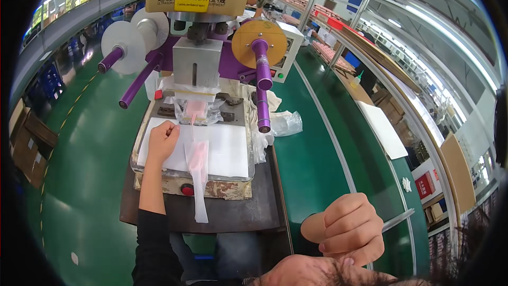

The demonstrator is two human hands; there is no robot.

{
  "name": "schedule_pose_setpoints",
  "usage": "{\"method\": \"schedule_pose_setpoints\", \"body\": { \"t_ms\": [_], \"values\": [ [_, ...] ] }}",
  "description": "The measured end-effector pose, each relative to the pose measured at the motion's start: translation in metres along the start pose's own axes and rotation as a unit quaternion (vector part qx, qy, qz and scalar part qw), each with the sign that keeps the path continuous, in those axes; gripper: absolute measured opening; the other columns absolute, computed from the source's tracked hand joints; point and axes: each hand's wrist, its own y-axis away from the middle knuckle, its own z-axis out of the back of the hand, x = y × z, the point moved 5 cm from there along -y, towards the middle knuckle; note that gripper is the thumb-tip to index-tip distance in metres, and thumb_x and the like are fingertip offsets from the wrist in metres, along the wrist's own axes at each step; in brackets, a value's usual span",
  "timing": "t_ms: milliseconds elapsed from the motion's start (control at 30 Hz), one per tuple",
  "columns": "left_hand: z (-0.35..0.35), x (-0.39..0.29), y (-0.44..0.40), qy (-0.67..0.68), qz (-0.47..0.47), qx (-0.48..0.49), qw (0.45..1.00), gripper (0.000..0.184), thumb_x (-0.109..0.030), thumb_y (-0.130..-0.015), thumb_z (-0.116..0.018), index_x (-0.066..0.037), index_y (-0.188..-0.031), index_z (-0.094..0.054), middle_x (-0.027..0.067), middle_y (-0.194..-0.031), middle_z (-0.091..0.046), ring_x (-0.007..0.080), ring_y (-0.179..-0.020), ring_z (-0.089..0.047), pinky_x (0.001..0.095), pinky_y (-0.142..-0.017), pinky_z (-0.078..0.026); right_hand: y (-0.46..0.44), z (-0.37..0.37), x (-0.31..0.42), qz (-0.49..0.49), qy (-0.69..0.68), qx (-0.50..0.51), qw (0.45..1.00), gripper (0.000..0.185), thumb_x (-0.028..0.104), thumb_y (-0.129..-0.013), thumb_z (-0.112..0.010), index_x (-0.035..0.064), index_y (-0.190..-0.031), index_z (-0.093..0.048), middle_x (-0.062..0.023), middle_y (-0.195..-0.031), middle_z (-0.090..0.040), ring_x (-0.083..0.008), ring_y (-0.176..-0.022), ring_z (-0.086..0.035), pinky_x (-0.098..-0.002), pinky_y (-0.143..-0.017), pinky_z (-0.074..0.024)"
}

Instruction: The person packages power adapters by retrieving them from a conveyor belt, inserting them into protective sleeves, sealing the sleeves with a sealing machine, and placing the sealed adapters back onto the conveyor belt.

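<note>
My left hand (164,140) rests at the left of a white board (227,146) on the machine's bed. Its fingers are curled in, and whether they hold anything is hidden. Just right of it, a pink piece in a pale film strip (198,164) hangs over the board's front edge. Behind that, another pink piece (196,109) lies in clear film beneath the grey press head (197,66). My right hand (353,228) is a fist close to the face at lower right, away from the machine. A thin greyish bar (399,219) shows beside it; I cannot tell if it is held.
Purple rollers (262,64) and white reel discs (120,47) flank the press head. A red button (187,189) sits on the bed's front. Crumpled clear film (286,123) lies to the right. A long shelf rack with a white panel (382,129) runs along the right.
</note>
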Motion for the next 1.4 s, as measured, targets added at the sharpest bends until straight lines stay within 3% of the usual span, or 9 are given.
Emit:
{"method": "schedule_pose_setpoints", "body": {
  "t_ms": [167,433,600,967,1400],
  "values": [
    [-0.001,-0.002,0.000,0.007,-0.003,0.000,1.000,0.025,-0.016,-0.094,-0.067,0.002,-0.078,-0.060,0.0001,-0.056,-0.050,0.0066,-0.053,-0.039,0.0295,-0.049,-0.031,-0.003,0.000,-0.003,-0.019,-0.054,-0.004,0.998,0.021,0.006,-0.094,-0.066,0.0080,-0.113,-0.058,-0.0073,-0.066,-0.068,-0.0137,-0.043,-0.055,-0.0234,-0.045,-0.0411],
    [0.000,-0.004,0.001,0.009,-0.004,-0.003,1.000,0.024,-0.015,-0.094,-0.067,0.002,-0.078,-0.060,-0.0006,-0.056,-0.049,0.0061,-0.054,-0.038,0.0290,-0.049,-0.031,-0.004,-0.010,-0.006,-0.015,-0.011,-0.070,0.997,0.032,0.003,-0.091,-0.070,0.0094,-0.119,-0.055,-0.0073,-0.065,-0.068,-0.0136,-0.043,-0.055,-0.0236,-0.045,-0.0401],
    [0.000,-0.003,0.001,0.014,-0.015,-0.006,1.000,0.024,-0.014,-0.094,-0.067,0.002,-0.077,-0.060,-0.0011,-0.056,-0.048,0.0060,-0.054,-0.038,0.0288,-0.049,-0.031,-0.004,-0.006,-0.007,-0.021,-0.049,0.001,0.999,0.032,0.004,-0.091,-0.071,0.0099,-0.118,-0.056,-0.0071,-0.065,-0.068,-0.0134,-0.043,-0.055,-0.0237,-0.045,-0.0400],
    [-0.001,-0.003,0.001,0.009,0.000,-0.003,1.000,0.024,-0.015,-0.094,-0.067,0.002,-0.077,-0.060,-0.0009,-0.056,-0.048,0.0065,-0.053,-0.038,0.0294,-0.048,-0.030,-0.005,-0.011,-0.015,-0.026,-0.107,-0.054,0.992,0.022,0.009,-0.094,-0.067,0.0090,-0.115,-0.060,-0.0065,-0.063,-0.066,-0.0129,-0.042,-0.052,-0.0235,-0.044,-0.0392],
    [0.000,-0.002,0.001,0.017,-0.006,0.002,1.000,0.024,-0.015,-0.094,-0.066,0.002,-0.079,-0.060,-0.0009,-0.056,-0.050,0.0067,-0.053,-0.038,0.0294,-0.048,-0.031,-0.007,-0.008,-0.022,-0.030,-0.173,-0.022,0.984,0.014,0.007,-0.093,-0.068,0.0055,-0.106,-0.066,-0.0093,-0.062,-0.065,-0.0151,-0.041,-0.050,-0.0241,-0.044,-0.0391]
  ]
}}
